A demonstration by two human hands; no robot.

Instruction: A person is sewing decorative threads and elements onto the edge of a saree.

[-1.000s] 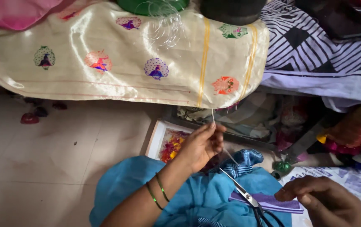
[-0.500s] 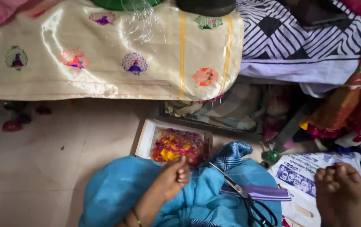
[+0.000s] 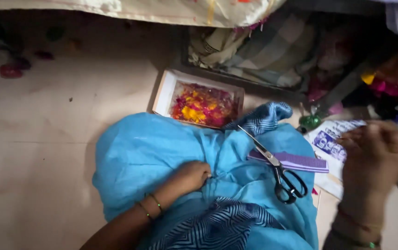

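Observation:
My left hand [image 3: 190,176], with thin bangles at the wrist, rests on the bunched light-blue cloth [image 3: 152,148] over my lap. Its fingers are curled shut into a fold. Black-handled scissors [image 3: 278,169] lie on the cloth to its right, crossing a purple ridged strip [image 3: 306,163]. My right hand [image 3: 372,153] is blurred and hovers over a printed paper sheet [image 3: 331,139] at the right, with its fingers bent. I cannot make out anything held in it. A navy striped part of the cloth [image 3: 217,227] lies near my body.
A shallow white box [image 3: 164,90] of pink, red and yellow bits sits on the tiled floor [image 3: 46,139] beyond the cloth. A green bottle cap [image 3: 310,122] lies by the paper. Piled fabrics and a dark tray [image 3: 254,55] fill the back.
My left hand has dropped from holding up a thread to resting on the blue cloth. My right hand has lifted and shifted right over the paper. The view has tilted downward.

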